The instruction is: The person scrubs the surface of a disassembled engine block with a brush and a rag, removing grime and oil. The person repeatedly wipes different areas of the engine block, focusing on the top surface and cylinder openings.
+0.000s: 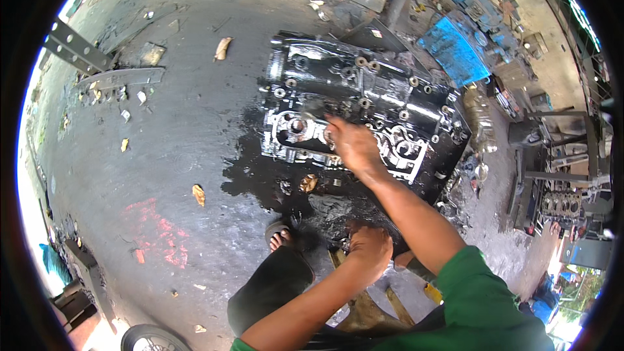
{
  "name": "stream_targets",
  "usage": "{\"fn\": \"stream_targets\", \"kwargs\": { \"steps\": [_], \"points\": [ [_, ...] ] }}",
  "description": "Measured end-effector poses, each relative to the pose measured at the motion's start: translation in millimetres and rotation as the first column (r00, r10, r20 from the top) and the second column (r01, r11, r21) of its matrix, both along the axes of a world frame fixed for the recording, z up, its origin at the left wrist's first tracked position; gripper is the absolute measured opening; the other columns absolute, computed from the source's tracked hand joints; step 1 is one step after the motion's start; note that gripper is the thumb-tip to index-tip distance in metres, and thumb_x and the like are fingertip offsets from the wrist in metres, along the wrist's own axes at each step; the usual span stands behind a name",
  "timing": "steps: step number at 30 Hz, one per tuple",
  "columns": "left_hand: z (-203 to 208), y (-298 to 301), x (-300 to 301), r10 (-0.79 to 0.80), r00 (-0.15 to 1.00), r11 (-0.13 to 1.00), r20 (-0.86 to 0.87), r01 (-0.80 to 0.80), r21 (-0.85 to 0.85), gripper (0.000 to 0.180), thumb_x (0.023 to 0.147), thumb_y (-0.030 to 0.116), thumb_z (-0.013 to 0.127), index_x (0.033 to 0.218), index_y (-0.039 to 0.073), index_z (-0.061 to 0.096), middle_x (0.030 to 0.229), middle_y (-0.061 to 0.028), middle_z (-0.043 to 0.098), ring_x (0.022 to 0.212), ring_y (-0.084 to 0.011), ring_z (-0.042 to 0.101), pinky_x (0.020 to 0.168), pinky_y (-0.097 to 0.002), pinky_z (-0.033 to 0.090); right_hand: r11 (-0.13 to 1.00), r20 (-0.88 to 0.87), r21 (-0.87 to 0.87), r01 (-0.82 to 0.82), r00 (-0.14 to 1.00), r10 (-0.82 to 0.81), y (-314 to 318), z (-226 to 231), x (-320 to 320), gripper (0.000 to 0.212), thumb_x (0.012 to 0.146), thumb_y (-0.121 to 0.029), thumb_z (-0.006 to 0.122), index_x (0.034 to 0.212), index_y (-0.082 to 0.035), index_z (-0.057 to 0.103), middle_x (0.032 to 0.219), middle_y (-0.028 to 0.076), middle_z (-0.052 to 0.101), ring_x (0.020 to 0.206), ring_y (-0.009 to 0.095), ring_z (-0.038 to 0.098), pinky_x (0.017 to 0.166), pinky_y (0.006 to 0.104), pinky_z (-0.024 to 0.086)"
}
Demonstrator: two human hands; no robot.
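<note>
A wet, glossy black engine casting (318, 58) lies on the ground in front of me, with round bosses along its top. Its near side is a bare silver machined face (416, 164) with openings. My right hand (354, 146) reaches over this face, fingers closed. A dark, blurred shape shows just past its fingertips; I cannot tell what it is. Close to my body, above the wet ground, my left hand (370, 250) is curled into a fist. Whatever it may hold is hidden.
Dark liquid (244, 169) spreads around the casting's left side. My sandalled foot (281, 237) stands near it. Dry leaves (199, 195) lie to the left, beyond them a perforated metal bar (78, 45). At the far right stand a blue machine (455, 45) and metal racks (559, 175).
</note>
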State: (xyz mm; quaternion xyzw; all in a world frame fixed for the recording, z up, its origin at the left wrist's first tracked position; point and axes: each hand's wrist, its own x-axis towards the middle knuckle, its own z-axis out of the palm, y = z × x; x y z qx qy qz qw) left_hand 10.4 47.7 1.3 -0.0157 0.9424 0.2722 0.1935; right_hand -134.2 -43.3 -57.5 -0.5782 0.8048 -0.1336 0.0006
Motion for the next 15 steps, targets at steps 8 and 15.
{"fn": "stream_targets", "kwargs": {
  "steps": [8, 15],
  "points": [
    [-1, -16, -12, 0.121, 0.990, 0.992, 0.074, -0.123, 0.020, 0.017, 0.080, 0.014, 0.063, 0.088, 0.004, 0.073, 0.091, -0.0141, 0.073, 0.083, -0.0313, 0.072, 0.061, -0.0449, 0.057, 0.978, 0.165, 0.176, 0.111, 0.976, -0.141, 22, -5, -28, 0.031, 0.098, -0.037, 0.048, 0.122, -0.023, 0.062, 0.080, 0.020, 0.068, 0.067, 0.037, 0.067, 0.064, 0.0467, 0.055],
    [-15, -62, 0, 0.351, 0.930, 0.936, 0.104, -0.350, -0.034, 0.019, 0.081, 0.015, 0.058, 0.090, 0.003, 0.069, 0.090, -0.0178, 0.071, 0.082, -0.0318, 0.071, 0.073, -0.0431, 0.056, 0.960, 0.153, 0.210, 0.186, 0.963, -0.220, 48, 1, -44, 0.030, 0.098, -0.036, 0.050, 0.121, -0.021, 0.063, 0.076, 0.018, 0.068, 0.070, 0.036, 0.068, 0.064, 0.0479, 0.054]
  ]
}}
